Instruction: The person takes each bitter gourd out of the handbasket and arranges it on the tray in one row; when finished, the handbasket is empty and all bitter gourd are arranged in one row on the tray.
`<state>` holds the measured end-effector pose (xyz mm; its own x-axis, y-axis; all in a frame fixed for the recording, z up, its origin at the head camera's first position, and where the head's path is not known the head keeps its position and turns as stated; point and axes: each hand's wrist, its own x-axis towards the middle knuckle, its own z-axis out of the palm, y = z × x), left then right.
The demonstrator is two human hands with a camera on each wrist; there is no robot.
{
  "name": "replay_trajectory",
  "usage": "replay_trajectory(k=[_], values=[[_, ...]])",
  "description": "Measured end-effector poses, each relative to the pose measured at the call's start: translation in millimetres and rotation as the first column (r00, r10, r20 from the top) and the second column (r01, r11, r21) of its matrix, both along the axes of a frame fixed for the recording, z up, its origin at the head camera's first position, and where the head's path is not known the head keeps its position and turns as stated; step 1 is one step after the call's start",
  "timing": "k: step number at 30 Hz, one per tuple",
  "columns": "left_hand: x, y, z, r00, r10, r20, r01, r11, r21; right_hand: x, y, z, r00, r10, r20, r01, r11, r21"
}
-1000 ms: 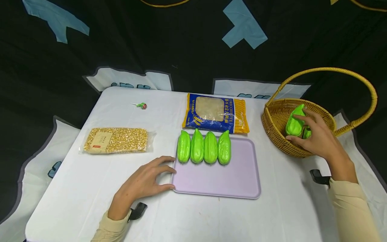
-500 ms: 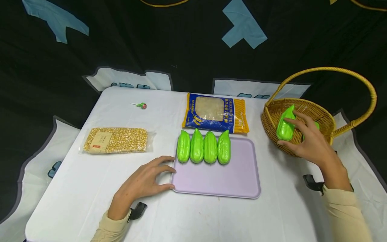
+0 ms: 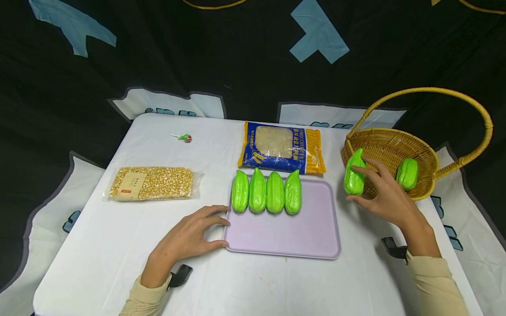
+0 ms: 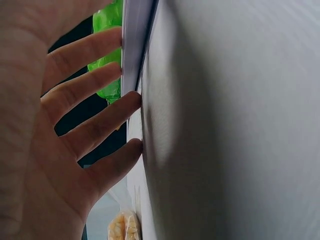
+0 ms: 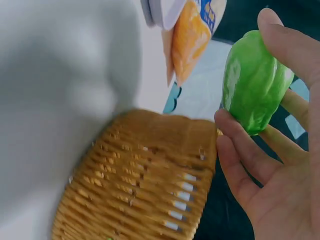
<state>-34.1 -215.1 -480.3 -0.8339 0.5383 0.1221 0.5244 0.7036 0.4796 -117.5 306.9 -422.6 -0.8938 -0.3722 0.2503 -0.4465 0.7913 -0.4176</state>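
My right hand [image 3: 389, 195] pinches a glossy green, ridged fruit with a pointed tip [image 3: 353, 175] between thumb and fingers, over the near left rim of the wicker basket [image 3: 389, 136]. In the right wrist view the same green fruit [image 5: 255, 82] is raised above the rim. One more green fruit [image 3: 407, 174] lies in the basket. On the lilac tray [image 3: 282, 235] several alike stand in a row, tips pointing away. The left hand [image 3: 186, 237] has its fingers spread, with the fingertips at the tray's left edge; in the left wrist view the fingers [image 4: 102, 82] meet that edge.
A blue and yellow pasta bag [image 3: 280, 148] lies just behind the tray. To the left are a bag of yellow corn kernels [image 3: 158, 183] and a small lollipop [image 3: 185, 138]. The basket's tall handle [image 3: 435, 91] arches over its top.
The right hand has lifted the green fruit out of the basket's middle and carried it left to the rim, uncovering the other fruit inside. The left hand has stayed at the tray.
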Motion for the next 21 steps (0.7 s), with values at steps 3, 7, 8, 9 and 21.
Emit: replay_trajectory(k=[3,7,8,9,21], values=[[-0.1,0.1,0.0,1.000,-0.002,-0.008,0.002,1.000,0.001,1.6,-5.7,-3.8,1.000,0.019,0.000,-0.019,1.000,0.009],[0.4,0.3,0.7,1.000,0.000,-0.014,0.000,1.000,0.003,1.9,-12.9,-7.6,1.000,0.027,0.006,-0.027,0.999,0.026],[0.7,0.5,0.9,1.000,-0.001,-0.015,0.001,1.000,0.003,1.6,-14.3,-8.6,1.000,0.031,0.008,-0.031,0.999,0.030],[1.0,0.6,1.1,1.000,-0.001,-0.016,0.001,1.000,0.004,1.4,-15.8,-9.7,0.999,0.034,0.010,-0.035,0.999,0.033],[3.1,1.8,1.4,1.000,-0.009,-0.030,0.010,1.000,0.006,6.5,-39.5,-24.5,0.990,0.073,0.121,-0.081,0.995,0.065]])
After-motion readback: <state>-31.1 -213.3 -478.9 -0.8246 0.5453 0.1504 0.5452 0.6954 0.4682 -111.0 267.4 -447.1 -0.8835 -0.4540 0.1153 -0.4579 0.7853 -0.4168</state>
